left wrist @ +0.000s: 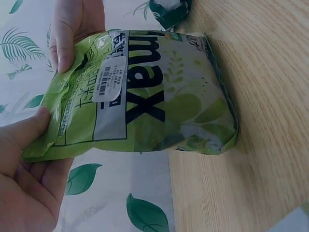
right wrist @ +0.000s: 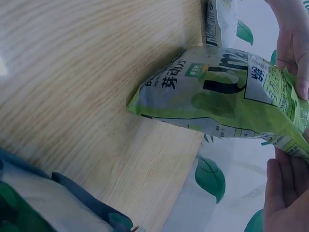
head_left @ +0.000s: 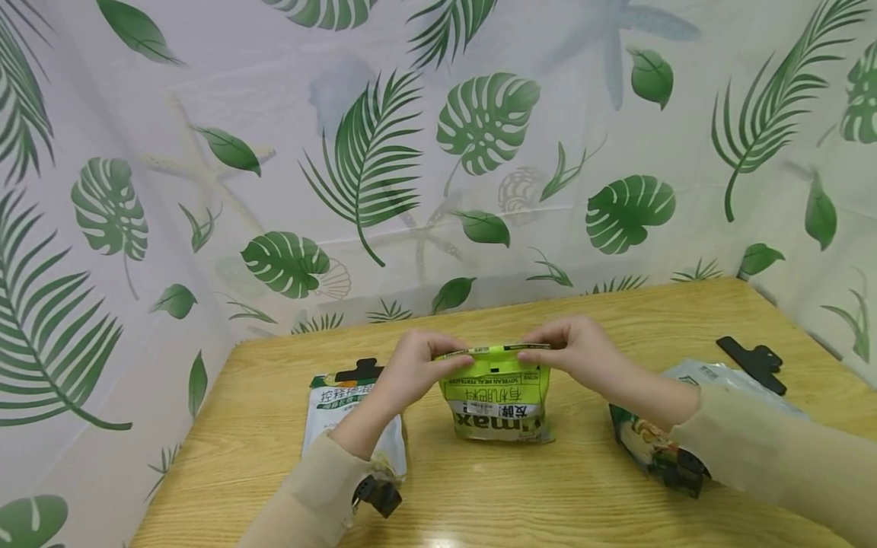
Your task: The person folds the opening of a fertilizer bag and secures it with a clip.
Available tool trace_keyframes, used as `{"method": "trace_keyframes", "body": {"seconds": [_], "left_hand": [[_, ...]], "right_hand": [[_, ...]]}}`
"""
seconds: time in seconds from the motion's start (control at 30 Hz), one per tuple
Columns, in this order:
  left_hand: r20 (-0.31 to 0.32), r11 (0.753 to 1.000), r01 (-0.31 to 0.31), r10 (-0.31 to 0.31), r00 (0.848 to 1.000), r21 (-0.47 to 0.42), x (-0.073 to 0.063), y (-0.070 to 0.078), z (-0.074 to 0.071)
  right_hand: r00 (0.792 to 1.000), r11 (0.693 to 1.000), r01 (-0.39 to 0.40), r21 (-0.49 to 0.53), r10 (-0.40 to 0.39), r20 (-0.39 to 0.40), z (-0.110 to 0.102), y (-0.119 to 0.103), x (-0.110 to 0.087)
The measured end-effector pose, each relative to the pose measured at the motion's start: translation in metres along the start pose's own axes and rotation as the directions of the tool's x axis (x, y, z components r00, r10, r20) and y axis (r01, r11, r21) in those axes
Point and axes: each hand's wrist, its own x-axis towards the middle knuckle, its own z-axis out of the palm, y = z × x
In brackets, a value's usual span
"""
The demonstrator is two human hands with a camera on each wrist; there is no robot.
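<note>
The green-and-white soybean meal fertilizer bag (head_left: 496, 403) was upright at the middle of the wood-grain table (head_left: 514, 495), between two other bags. Its long axis ran up and down, from a flattened green edge at the top to a fuller lower end at the tabletop. That top edge lay crosswise, running left to right between the hands, and the broad printed face was turned toward the wearer. The print stood inverted: in the left wrist view the tops of the large "max" letters faced the table end.

The left hand (head_left: 414, 369) was clamped on the left part of the top edge, thumb on the near face and fingers behind. The right hand (head_left: 578, 354) pinched the right part likewise, and the two hands were apart, with a stretch of green edge showing between them.

Well to the left lay a white pouch (head_left: 325, 418) with a black clip (head_left: 359, 371) at its far end. Over to the right, partly behind the forearm, lay a grey-and-green bag (head_left: 692, 371), a second black clip (head_left: 754, 364) beside its far edge.
</note>
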Motion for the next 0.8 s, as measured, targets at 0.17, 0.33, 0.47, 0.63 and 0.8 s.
{"method": "trace_keyframes", "body": {"seconds": [0.17,0.33,0.47,0.63,0.8], "left_hand": [[0.013,1.0,-0.019,0.019,1.0,0.017,-0.003,0.0,-0.001],[0.017,1.0,-0.008,0.008,1.0,0.012,-0.002,-0.001,-0.002],[0.024,1.0,-0.023,0.023,0.999,0.013,-0.002,-0.003,-0.003],[0.065,0.999,-0.046,0.046,0.997,-0.008,-0.006,-0.007,-0.005],[0.089,0.999,-0.035,0.037,0.995,-0.027,-0.009,-0.012,-0.007]], "right_hand": [[0.998,0.998,0.056,-0.014,-0.056,-0.005,0.002,-0.001,-0.002],[0.996,0.996,0.079,-0.03,-0.08,-0.027,0.003,-0.002,-0.003],[0.996,0.996,0.083,-0.039,-0.084,-0.028,0.003,-0.002,-0.004],[0.996,0.996,0.085,-0.04,-0.085,-0.009,0.003,-0.003,-0.005],[0.997,0.996,0.081,-0.046,-0.081,-0.005,0.004,-0.005,-0.005]]}}
